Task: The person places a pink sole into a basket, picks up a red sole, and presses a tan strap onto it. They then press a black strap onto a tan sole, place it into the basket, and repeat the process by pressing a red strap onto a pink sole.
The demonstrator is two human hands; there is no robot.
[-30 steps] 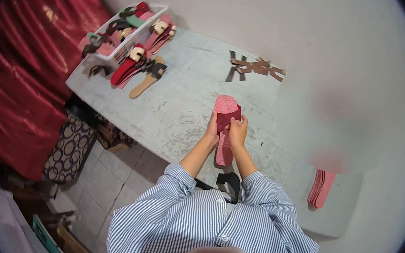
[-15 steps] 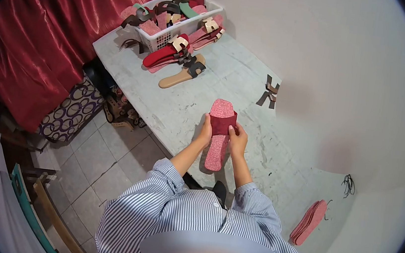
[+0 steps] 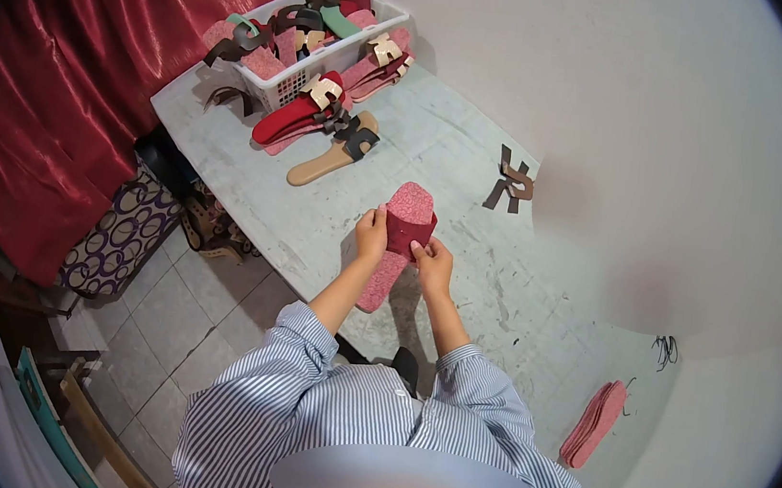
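A pink speckled sole [image 3: 387, 282] with a dark red strap [image 3: 409, 233] across its front part is held over the table, its heel end tilted toward the lower left. My left hand [image 3: 371, 234] grips the strap and sole edge on the left side, thumb on top. On the right side, my right hand [image 3: 432, 263] pinches the strap's lower edge between thumb and fingers. The fingers beneath the sole are partly hidden.
A white basket [image 3: 283, 92] of sandals stands at the table's far left corner. Beside it lie red sandals [image 3: 284, 121] and a tan sandal [image 3: 323, 167]. Dark straps [image 3: 511, 182] lie near the wall. Stacked pink soles [image 3: 594, 426] and black cords [image 3: 664, 350] are at the right.
The sole has turned, its heel end swinging to the left. My left hand has moved up onto the strap, with its thumb now over the top. The whole view has shifted slightly.
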